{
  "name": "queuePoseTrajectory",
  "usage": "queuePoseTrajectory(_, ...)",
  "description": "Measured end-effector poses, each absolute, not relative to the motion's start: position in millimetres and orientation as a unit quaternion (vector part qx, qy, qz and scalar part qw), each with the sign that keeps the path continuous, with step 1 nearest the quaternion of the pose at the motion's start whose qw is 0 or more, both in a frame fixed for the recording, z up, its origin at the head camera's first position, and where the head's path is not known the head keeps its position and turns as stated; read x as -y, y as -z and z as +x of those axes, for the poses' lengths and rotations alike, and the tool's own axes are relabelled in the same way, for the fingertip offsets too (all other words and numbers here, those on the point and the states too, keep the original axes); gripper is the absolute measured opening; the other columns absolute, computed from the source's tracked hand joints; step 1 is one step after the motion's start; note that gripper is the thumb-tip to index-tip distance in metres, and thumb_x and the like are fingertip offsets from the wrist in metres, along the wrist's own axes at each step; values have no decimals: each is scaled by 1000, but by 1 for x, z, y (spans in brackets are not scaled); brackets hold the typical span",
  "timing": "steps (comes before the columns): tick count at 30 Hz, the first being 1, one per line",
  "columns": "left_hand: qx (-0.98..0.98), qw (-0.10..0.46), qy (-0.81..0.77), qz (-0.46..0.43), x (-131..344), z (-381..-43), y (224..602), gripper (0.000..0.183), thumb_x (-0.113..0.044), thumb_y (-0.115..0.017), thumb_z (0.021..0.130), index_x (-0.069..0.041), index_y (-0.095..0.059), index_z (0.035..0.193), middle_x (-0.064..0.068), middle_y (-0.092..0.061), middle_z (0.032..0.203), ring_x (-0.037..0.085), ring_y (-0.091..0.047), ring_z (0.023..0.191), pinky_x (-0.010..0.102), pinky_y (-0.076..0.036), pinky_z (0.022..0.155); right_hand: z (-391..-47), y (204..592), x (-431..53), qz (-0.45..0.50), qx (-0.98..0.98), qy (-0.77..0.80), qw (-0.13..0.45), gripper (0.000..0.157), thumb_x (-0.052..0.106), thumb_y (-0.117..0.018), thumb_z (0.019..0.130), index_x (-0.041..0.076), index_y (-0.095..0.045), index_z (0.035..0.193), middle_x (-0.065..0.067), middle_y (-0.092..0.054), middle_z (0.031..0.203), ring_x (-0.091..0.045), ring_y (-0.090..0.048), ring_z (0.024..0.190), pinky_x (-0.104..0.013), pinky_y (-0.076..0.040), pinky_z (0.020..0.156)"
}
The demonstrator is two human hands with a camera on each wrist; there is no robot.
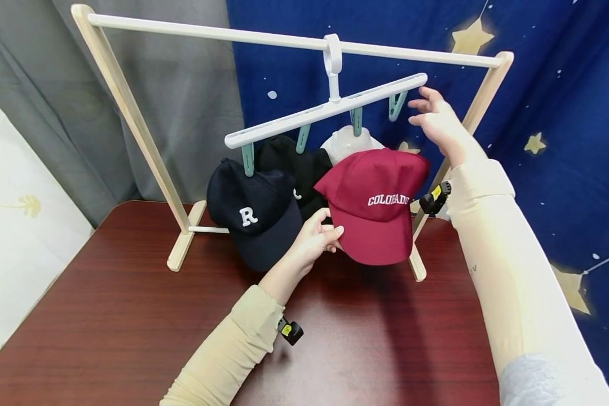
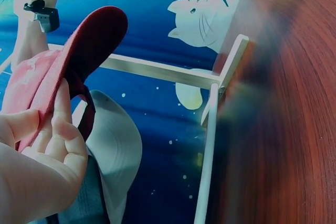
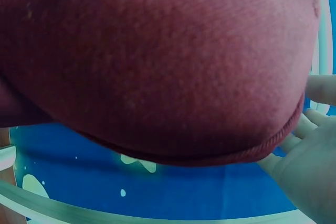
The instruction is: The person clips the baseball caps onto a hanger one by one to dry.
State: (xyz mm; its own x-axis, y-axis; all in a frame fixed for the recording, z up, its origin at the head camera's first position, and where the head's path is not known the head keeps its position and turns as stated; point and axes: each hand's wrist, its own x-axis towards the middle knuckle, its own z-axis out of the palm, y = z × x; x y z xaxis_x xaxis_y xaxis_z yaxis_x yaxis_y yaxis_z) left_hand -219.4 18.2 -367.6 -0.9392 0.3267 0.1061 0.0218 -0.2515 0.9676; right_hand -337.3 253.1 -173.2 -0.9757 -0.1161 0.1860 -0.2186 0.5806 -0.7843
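Observation:
My left hand [image 1: 309,243] pinches the left side of a maroon baseball cap [image 1: 373,239] lettered COLORADO, thumb on the front and fingers behind, as the left wrist view also shows. The right hand [image 1: 444,128], fingers spread, is beside the raised right end of a white clip hanger [image 1: 284,127], close to an unoccupied green clip [image 1: 397,107]. Other clips on the tilted hanger hold a navy cap [image 1: 256,225] with an R, a black cap [image 1: 310,172] and a white cap [image 1: 346,144]. In the right wrist view, the maroon cap [image 3: 157,77] covers much of the scene.
The hanger's hook loops over the top bar [image 1: 208,32] of a wooden rack standing on a dark red table [image 1: 106,316]. Behind it hang a grey curtain [image 1: 182,96] and a blue curtain [image 1: 563,197] with stars.

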Motion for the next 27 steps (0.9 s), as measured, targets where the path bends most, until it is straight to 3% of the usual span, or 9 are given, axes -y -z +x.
queuePoseTrajectory(10, -602, 98, -779, 146, -17, -220, 368, 16, 3, -54, 94, -6, -47, 106, 3, -66, 72, 15, -63, 57, 25, -43, 55, -336, 173, -248, 94, 866, -490, 35, 65, 9, -42, 100, 7, -6, 153, -15, -26, 154, -24, -30, 137, -38, -24, 110)
queuePoseTrajectory(20, -597, 99, -783, 147, -15, -218, 367, 15, 2, -54, 94, -4, -46, 106, 4, -66, 72, 13, -62, 56, 24, -42, 54, -337, 175, -240, 99, 811, -576, 21, 68, 4, -42, 99, 9, -2, 154, -12, -19, 156, -21, -27, 139, -39, -20, 112)
queuePoseTrajectory(27, -593, 98, -786, 146, -15, -217, 367, 16, 4, -53, 94, -4, -46, 105, 3, -65, 71, 13, -62, 55, 23, -42, 54, -336, 176, -239, 90, 754, -650, 25, 68, 1, -43, 98, 12, -6, 154, -12, -21, 156, -19, -26, 139, -38, -16, 113)
